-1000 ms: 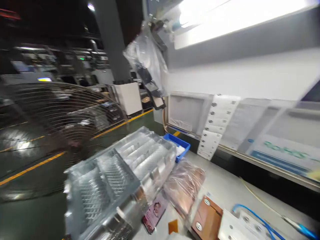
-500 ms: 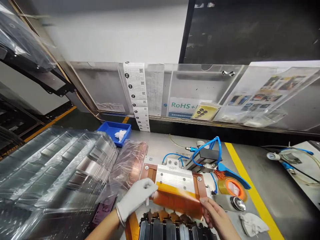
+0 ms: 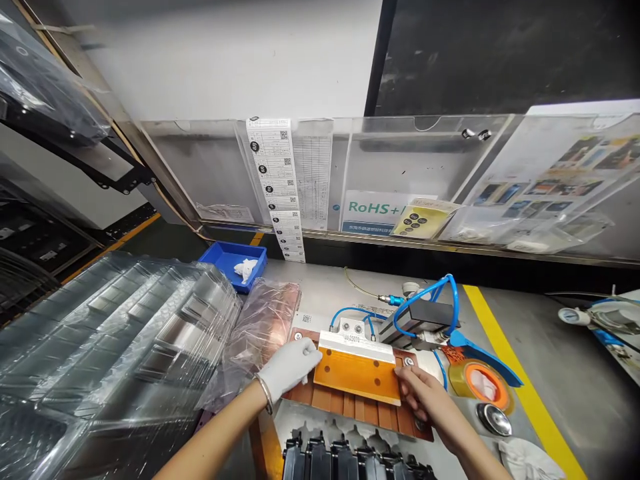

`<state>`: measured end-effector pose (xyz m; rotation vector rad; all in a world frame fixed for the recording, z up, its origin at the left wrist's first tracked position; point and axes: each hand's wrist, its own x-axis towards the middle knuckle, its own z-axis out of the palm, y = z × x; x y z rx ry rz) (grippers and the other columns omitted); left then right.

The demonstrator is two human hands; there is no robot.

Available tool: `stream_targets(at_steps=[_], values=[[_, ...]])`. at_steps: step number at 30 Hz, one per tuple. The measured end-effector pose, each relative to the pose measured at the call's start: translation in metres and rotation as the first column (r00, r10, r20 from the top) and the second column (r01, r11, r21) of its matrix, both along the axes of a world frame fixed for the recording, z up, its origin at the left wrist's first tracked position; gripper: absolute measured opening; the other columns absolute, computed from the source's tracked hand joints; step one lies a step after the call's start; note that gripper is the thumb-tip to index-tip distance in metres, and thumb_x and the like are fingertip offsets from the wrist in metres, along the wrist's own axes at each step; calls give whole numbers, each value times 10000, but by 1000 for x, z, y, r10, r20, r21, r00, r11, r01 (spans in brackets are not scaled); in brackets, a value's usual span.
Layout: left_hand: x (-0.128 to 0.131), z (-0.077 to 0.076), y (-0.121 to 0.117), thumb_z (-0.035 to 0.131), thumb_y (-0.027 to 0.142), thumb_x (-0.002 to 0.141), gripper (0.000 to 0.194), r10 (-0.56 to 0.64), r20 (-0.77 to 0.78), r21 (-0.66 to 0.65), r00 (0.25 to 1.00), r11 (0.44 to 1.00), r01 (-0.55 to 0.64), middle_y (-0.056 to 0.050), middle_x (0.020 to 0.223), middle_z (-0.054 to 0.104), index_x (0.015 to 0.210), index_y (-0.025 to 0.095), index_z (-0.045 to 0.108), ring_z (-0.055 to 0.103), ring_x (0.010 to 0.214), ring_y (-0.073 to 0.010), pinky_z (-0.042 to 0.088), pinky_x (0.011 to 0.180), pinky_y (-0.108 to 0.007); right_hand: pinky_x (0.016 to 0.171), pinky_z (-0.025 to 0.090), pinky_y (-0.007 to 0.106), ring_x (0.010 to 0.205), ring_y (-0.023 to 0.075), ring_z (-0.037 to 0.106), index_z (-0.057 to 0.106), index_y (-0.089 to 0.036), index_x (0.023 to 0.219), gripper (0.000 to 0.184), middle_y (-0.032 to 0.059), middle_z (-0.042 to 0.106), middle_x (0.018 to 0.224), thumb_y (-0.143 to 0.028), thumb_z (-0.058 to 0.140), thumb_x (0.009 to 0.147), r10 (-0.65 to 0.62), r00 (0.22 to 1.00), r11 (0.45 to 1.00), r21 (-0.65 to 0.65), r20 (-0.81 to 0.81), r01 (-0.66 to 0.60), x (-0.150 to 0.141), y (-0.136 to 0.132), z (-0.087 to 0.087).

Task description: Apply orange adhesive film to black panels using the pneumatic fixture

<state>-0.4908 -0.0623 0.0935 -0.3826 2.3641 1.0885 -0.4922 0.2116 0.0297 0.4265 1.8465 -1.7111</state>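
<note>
**Gloved left hand (image 3: pixel 289 369), bare right hand (image 3: pixel 423 398) flank orange sheet (image 3: pixel 356 377)**
Neither hand's hold can be told; a nudge could skew the sheet.

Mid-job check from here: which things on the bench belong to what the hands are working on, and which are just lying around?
Part of the work: gloved left hand, right hand, orange sheet, copper plate.

Just lying around: tape roll, blue tray, clear plastic trays, white rag.
</note>
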Motion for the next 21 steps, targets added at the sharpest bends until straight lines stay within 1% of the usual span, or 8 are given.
stream_targets(at_steps=[4,9,12,15,17,19,21], values=[[-3,3,0,456,312,817,147,17,55,-48,998,999,-15,83,400,432,688,249,429,350,316,-121,207,312,-231,398,159,209,341,36,264,437,-219,605,462,-101,391,400,-657,574,655,30,999,999,20,20,-30,-5,1,0],[-4,4,1,465,328,801,144,23,65,-61,998,998,-19,87,422,413,685,258,415,374,337,-132,204,288,-226,401,185,215,356,46,279,424,-230,621,427,-100,386,422,-643,526,663,47,999,996,71,8,-47,-7,-1,0],[-3,3,-1,492,345,791,187,27,32,-83,999,996,-24,90,467,387,663,253,393,404,380,-127,232,342,-237,397,207,221,364,57,312,410,-240,624,417,-89,415,458,-641,525,624,60,998,988,143,-10,-58,-11,-1,1],[-1,4,-3,540,362,781,248,28,-72,-110,997,993,-35,77,540,415,629,231,393,410,493,-114,295,477,-251,406,234,236,375,78,365,412,-245,631,431,-74,446,475,-645,567,589,95,994,969,232,-48,-81,-15,4,3],[1,4,-2,548,363,783,253,31,-123,-88,992,995,-42,68,597,445,629,221,407,422,576,-115,328,561,-253,424,260,250,392,98,405,430,-243,631,439,-61,466,478,-652,587,601,129,989,953,285,-78,-102,-18,8,5],[3,3,0,524,359,799,238,50,-125,-44,991,997,-56,74,616,437,646,223,405,429,580,-111,343,572,-249,447,292,267,415,120,441,448,-240,629,445,-42,498,498,-662,590,630,164,981,935,335,-101,-121,-19,12,9],[5,2,3,495,356,815,229,86,-100,-9,991,996,-87,85,598,405,653,230,390,413,510,-102,338,521,-246,498,343,291,469,151,488,463,-240,631,444,-20,532,533,-671,566,668,196,971,911,391,-138,-128,-16,17,15]])
